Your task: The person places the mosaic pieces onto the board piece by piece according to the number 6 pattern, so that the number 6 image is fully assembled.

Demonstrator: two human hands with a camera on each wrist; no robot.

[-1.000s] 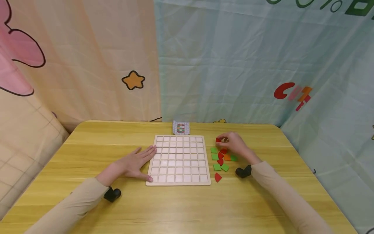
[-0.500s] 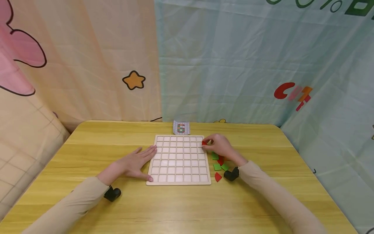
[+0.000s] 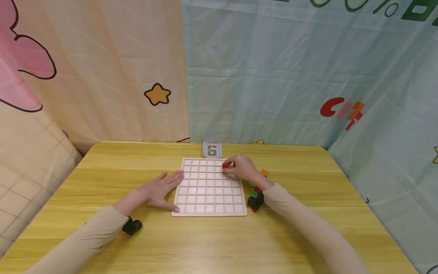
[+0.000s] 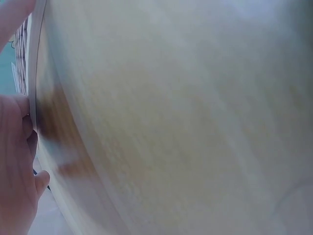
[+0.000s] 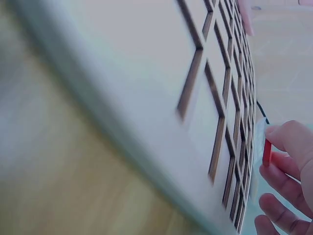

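A white grid board (image 3: pixel 209 198) with a pale wooden frame lies on the table. My left hand (image 3: pixel 155 192) rests with spread fingers on its left edge, thumb at the near left corner. In the left wrist view part of that hand (image 4: pixel 17 161) shows beside the board's edge. Over the upper right squares, my right hand (image 3: pixel 244 167) pinches a small red tile (image 3: pixel 224 166) between thumb and fingers. The right wrist view shows the red tile (image 5: pixel 267 152) edge-on in the fingertips, above the board's surface.
Right of the board lie loose tiles, partly hidden by the right forearm: an orange tile (image 3: pixel 265 172), green tiles (image 3: pixel 252 194) and red ones. A small card (image 3: pixel 212 149) with a coloured grid pattern stands behind the board. Curtains hang beyond the wooden table (image 3: pixel 205 243).
My right hand has carried the red tile left from the loose pile to over the board's upper right squares. The left hand has stayed in place.
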